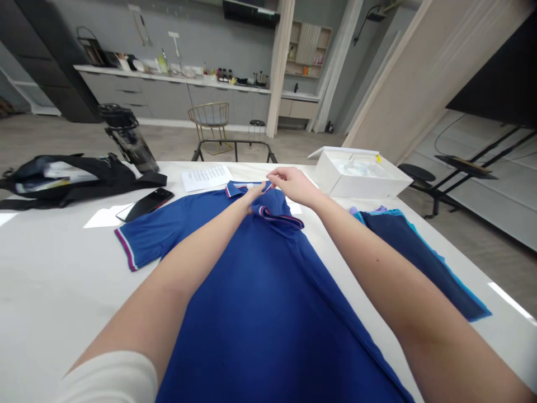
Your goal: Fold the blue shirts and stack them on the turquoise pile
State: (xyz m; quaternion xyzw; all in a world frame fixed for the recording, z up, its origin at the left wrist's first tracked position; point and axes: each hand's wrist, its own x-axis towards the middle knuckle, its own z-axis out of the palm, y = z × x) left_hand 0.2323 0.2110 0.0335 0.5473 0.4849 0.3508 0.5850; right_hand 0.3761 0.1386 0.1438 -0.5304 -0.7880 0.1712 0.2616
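A blue polo shirt lies spread on the white table with its collar at the far end and its hem toward me. White and magenta stripes edge its collar and sleeves. My left hand grips the cloth by the collar, thumb on top, its other fingers mostly hidden by fabric. Close beside it, my right hand is closed in a pinch at the right collar tip. The left sleeve lies flat outward, while the right sleeve is folded inward over the shirt.
Folded dark blue clothes lie on the right, near a white box. Behind the collar is a printed sheet. To the left are a phone, a black bag and a dark bottle on the white table.
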